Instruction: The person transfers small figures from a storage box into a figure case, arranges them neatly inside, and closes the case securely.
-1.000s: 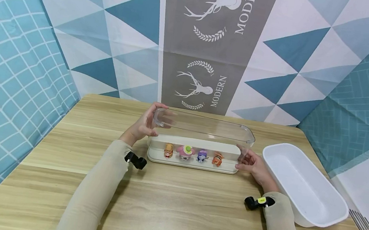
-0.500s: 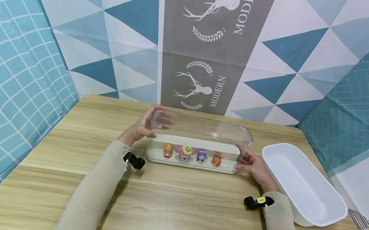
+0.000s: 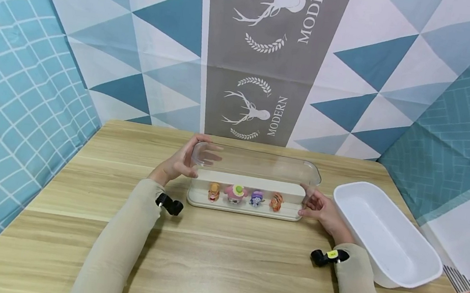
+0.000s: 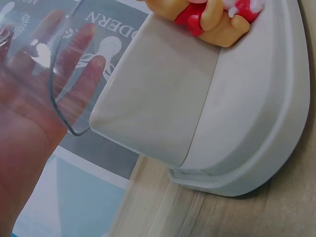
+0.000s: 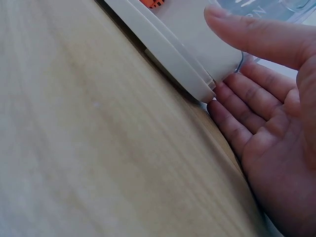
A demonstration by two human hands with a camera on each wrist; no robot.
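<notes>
A long white display case base (image 3: 244,207) with a raised back step lies on the table. Several small toy figures stand on it in a row: an orange-yellow one (image 3: 213,192), a pink one (image 3: 235,194), a purple one (image 3: 257,199) and an orange striped one (image 3: 276,202). The case's clear lid (image 3: 259,162) is raised behind the step. At the left end, my left hand (image 3: 182,159) has its fingers extended; the left wrist view shows them through the clear plastic (image 4: 69,64). My right hand (image 3: 320,210) touches the base's right end with its fingertips, thumb extended.
A deep white rectangular tub (image 3: 388,236) stands on the right of the wooden table (image 3: 236,270), close to the right forearm. Patterned cloth (image 3: 172,49) hangs behind the table and along its sides.
The clear lid has tipped slightly backward, its top edge a little lower in the head view. My left hand has shifted slightly left; my right hand stays at the base's right end.
</notes>
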